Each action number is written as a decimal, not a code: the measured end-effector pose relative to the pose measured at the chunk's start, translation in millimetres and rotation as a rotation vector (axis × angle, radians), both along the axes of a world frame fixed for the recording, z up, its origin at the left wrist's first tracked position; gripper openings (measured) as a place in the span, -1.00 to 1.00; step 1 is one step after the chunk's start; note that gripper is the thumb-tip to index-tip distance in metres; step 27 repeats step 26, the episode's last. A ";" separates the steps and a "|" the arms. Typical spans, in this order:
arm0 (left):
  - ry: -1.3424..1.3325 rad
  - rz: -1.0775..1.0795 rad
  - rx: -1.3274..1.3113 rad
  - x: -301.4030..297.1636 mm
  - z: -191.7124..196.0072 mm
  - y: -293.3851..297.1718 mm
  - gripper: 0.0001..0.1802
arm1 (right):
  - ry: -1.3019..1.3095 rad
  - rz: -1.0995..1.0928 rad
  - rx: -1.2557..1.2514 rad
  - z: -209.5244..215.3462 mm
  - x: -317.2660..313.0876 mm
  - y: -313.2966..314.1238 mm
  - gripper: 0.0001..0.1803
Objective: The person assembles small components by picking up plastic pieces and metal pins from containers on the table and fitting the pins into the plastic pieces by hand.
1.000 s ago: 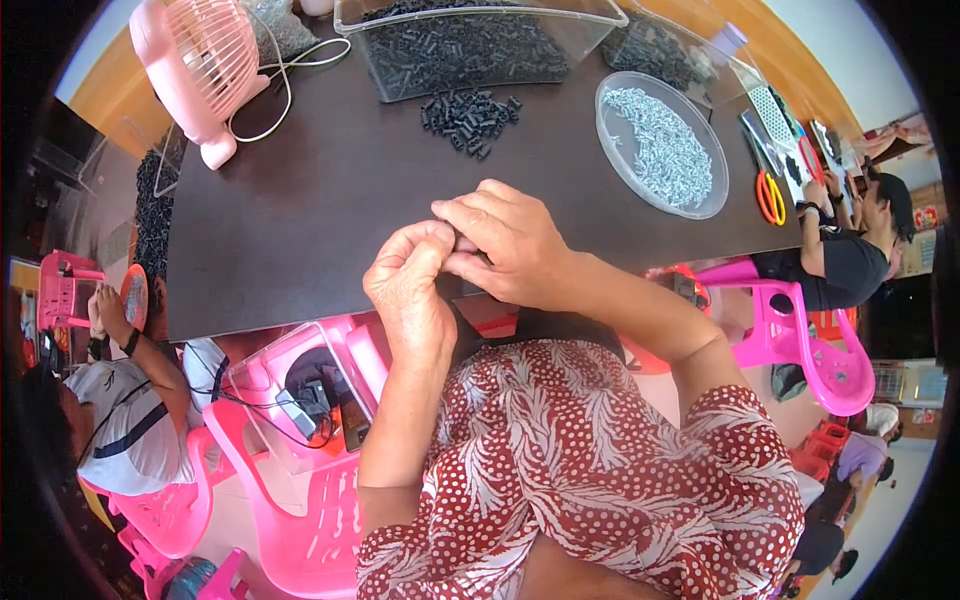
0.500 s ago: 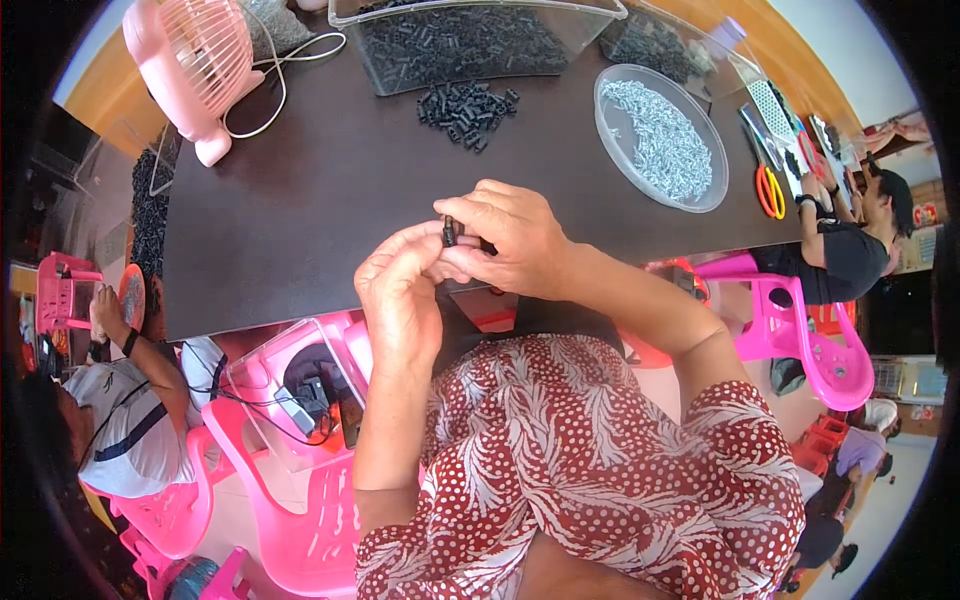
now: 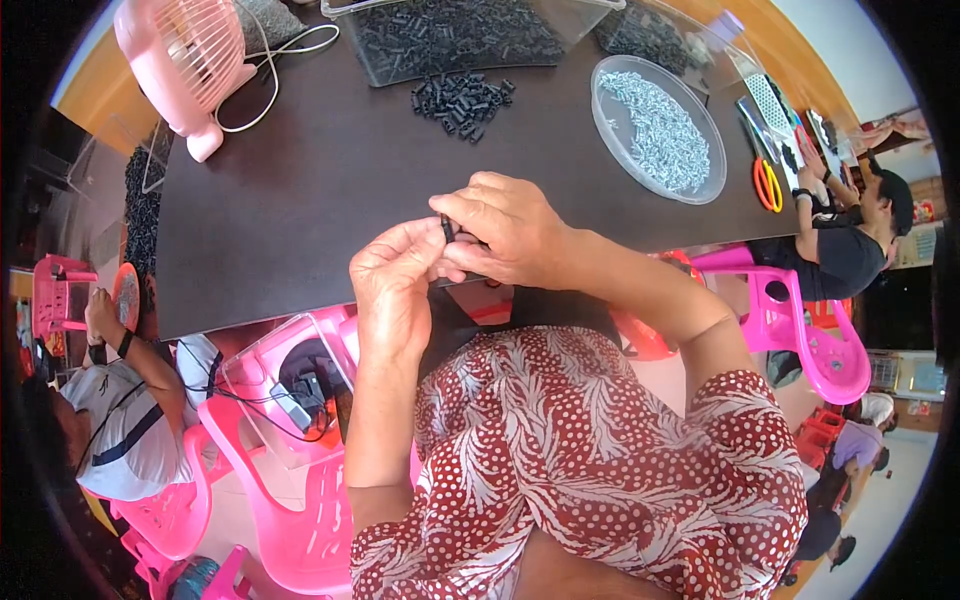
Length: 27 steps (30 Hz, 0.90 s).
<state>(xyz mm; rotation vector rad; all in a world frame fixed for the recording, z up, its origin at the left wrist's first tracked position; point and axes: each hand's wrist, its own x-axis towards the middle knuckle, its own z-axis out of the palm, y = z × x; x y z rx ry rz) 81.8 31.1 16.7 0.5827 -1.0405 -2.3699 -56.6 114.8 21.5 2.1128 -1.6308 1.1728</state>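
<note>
Over the front part of the table, my left hand and my right hand meet with their fingertips together. Pinched between them is a small black tubular part, held roughly upright. Something dark shows under the curled fingers of my right hand, too hidden to name. Beyond my hands lies a loose pile of small black tubular parts. To its right, a round clear tray holds many small silvery metal pieces, perhaps screws.
A clear bin full of black parts stands behind the pile. At the far left is a pink fan with a white cord. Scissors with orange and yellow handles lie near the right edge. Co-workers sit at both sides; pink chairs stand below.
The view has shifted slightly, so the table's things sit a little higher and further left. My fingers have closed further over the black part, which now shows less.
</note>
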 end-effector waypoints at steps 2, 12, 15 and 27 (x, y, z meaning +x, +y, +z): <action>-0.019 0.014 0.006 -0.3 0.0 0.3 -0.86 | -0.002 0.001 0.019 0.9 0.3 0.5 -0.47; -0.018 0.053 -0.012 -1.5 0.8 1.4 -0.88 | -0.003 0.012 0.012 3.8 3.4 -1.9 -0.51; -0.023 0.042 -0.007 -1.3 -0.1 2.0 -0.86 | -0.054 0.003 0.059 1.7 1.3 -1.3 -0.54; 0.050 0.029 0.009 0.6 -8.2 1.0 -0.81 | -0.052 -0.077 0.183 -5.3 4.1 2.4 -0.63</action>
